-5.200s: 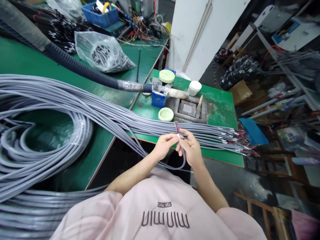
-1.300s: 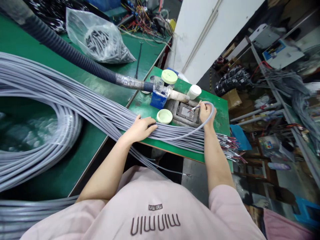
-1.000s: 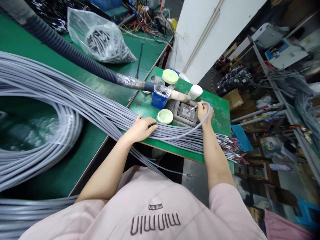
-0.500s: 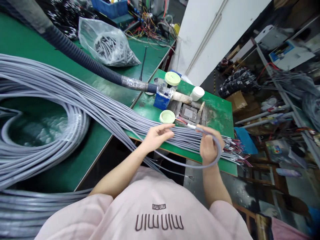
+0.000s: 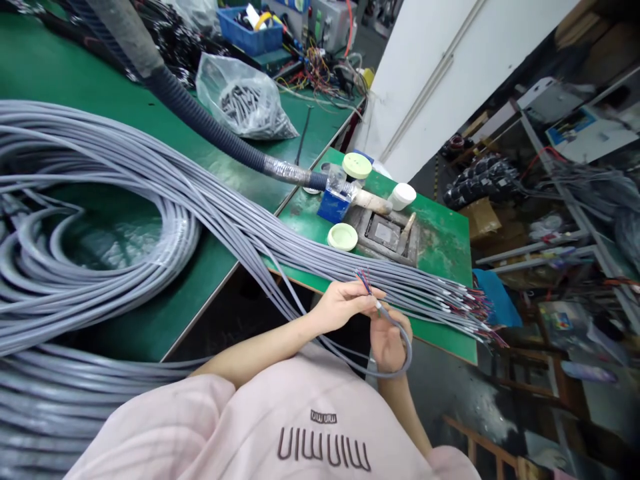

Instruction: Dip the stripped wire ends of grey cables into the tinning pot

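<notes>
One grey sheathed cable curves up in a loop to my hands, its end showing a white sleeve and thin coloured wires. My right hand grips the cable below that end. My left hand pinches at the sleeve with its fingertips. Both hands are just off the front edge of the green workbench, near my pink shirt. Just beyond them lies a long bundle of grey cables, its stripped ends fanned out at the right.
A large grey cable coil fills the left bench. Beyond stand a metal dip tray, pale green lids, a white jar, a blue block, a corrugated black hose and a plastic bag of parts.
My right hand has left the metal tray and come back toward my body with the cable end. My left hand has lifted off the bundle and now meets that end.
</notes>
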Motion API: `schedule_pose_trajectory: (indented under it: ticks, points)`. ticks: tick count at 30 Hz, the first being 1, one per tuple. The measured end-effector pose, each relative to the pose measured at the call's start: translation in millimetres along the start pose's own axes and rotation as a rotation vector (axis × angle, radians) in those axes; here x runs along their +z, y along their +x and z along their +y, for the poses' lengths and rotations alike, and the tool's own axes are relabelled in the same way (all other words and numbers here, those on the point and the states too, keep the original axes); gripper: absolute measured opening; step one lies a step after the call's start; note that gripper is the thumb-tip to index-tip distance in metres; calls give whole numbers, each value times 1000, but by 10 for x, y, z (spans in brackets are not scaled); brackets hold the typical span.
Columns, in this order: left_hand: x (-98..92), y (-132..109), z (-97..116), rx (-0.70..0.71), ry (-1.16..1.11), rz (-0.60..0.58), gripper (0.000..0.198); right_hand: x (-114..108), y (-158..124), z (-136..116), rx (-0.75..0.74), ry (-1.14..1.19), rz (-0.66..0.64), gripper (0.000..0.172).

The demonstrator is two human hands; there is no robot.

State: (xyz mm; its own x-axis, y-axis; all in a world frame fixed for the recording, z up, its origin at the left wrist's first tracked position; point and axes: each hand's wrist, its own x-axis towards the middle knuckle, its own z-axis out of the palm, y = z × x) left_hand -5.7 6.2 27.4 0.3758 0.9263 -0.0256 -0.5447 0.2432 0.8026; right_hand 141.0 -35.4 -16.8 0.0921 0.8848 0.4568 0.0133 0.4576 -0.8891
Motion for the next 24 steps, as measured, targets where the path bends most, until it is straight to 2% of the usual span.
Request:
schedule_pose_trajectory:
  ticks: [2, 5, 8, 11, 13, 18, 24]
  points:
    - [-27, -7, -16, 7, 24, 3, 38, -87, 24, -52, 46, -114, -56, 20]
    - [-83, -4, -44, 36, 64, 13, 39, -252, 143, -158, 209, -281, -141, 19]
    - [-113, -2, -73, 72, 149, -16, 41, -364, 292, -280, 321, -256, -250, 22]
    - [-96, -6, -95, 105, 245, -15, 41, -315, 360, -402, 384, -234, -490, 27]
    - [-72, -7, -104, 129, 285, 22, 41, -201, 349, -460, 414, -287, -579, 27]
    - [-45, 18, -114, 59, 226, 67, 41, 38, 272, -473, 449, -368, -493, 30]
    - [-98, 51, -122, -55, 71, 65, 31, -8, 262, -426, 468, -387, -398, 32]
